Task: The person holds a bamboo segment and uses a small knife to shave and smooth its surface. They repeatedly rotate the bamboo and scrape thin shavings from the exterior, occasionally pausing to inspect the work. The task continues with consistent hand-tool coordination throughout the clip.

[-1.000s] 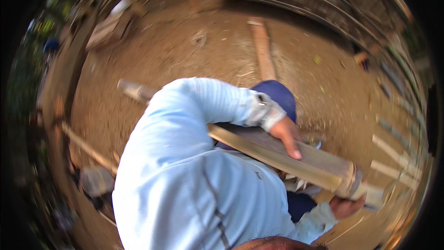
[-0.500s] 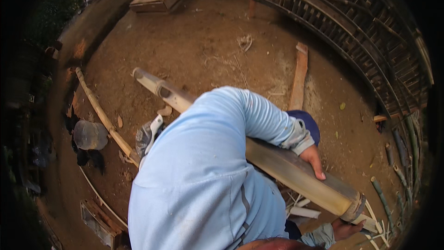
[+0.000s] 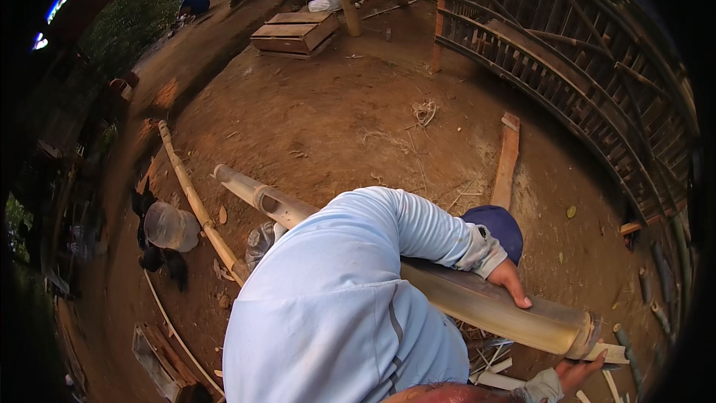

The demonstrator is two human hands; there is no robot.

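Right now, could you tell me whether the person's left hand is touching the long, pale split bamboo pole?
Touching. The head view shows the left hand lying palm-down on the curved upper surface of the long, pale split bamboo pole, fingers draped over it with no gap visible.

The bare dirt ground (image 3: 335, 119) carries a wooden crate (image 3: 294, 33), a flat plank (image 3: 507, 160), a thin bamboo pole (image 3: 195, 201) and a clear plastic jug (image 3: 170, 226).
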